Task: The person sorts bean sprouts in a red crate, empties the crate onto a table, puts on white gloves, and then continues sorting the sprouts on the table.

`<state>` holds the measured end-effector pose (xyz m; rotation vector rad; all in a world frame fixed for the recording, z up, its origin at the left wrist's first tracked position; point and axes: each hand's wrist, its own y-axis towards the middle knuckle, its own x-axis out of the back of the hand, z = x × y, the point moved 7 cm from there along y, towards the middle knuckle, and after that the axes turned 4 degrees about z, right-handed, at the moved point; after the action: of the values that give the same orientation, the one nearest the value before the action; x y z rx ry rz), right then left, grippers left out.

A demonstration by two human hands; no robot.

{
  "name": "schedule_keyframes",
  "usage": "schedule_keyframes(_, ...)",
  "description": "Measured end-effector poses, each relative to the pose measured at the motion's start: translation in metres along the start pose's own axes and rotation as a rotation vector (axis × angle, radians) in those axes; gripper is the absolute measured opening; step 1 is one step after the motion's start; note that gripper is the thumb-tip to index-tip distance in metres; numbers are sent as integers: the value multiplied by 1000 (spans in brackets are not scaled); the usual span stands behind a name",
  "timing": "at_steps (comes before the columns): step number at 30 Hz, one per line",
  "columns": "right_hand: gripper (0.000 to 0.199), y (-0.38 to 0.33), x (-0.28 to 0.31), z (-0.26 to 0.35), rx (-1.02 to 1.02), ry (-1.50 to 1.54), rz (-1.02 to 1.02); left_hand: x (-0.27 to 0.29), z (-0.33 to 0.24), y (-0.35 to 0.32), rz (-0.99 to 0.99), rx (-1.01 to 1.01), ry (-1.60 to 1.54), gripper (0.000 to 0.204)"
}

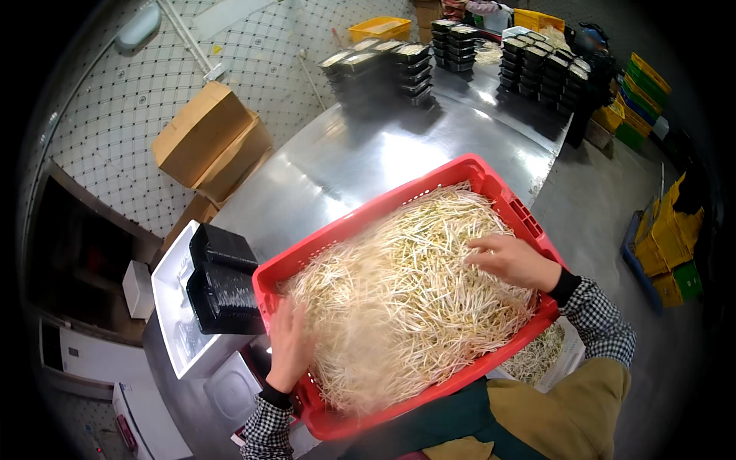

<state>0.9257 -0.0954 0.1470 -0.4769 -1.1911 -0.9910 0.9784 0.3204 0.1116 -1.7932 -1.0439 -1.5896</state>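
Thin white sprouts (437,276) look light, snappy; we'd scoop underneath. Over the red plastic basket's (498,184) right edge, our right hand (506,257) loosely spreads its fingers; left hand's (290,349), we can't tell.

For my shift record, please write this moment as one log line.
left hand: at left end of red crate | right hand: at bean sprouts inside | nearby: black trays, white box
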Motion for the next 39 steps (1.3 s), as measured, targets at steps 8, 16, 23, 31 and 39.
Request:
schedule_keyframes(8, 62, -76, 17, -129, -715, 195, -169, -36, 43, -82, -32, 684, -1174, 37)
schedule_keyframes(16, 49, -83, -6, -151, -824, 213, -90, -50, 53, -81, -152, 665, -1234, 27)
schedule_keyframes(23, 48, -75, -8, -144, -760, 297, -189, -71, 61, -87, -185, 615, -1293, 32)
schedule_keyframes(31, 55, -65, -13, -158, -758, 186, -122, -77, 41, -104, -238, 618, -1340, 28)
schedule_keyframes(39, 54, -61, -24, -173, -665, 414, -139, -84, 37, -106, -240, 643, -1205, 28)
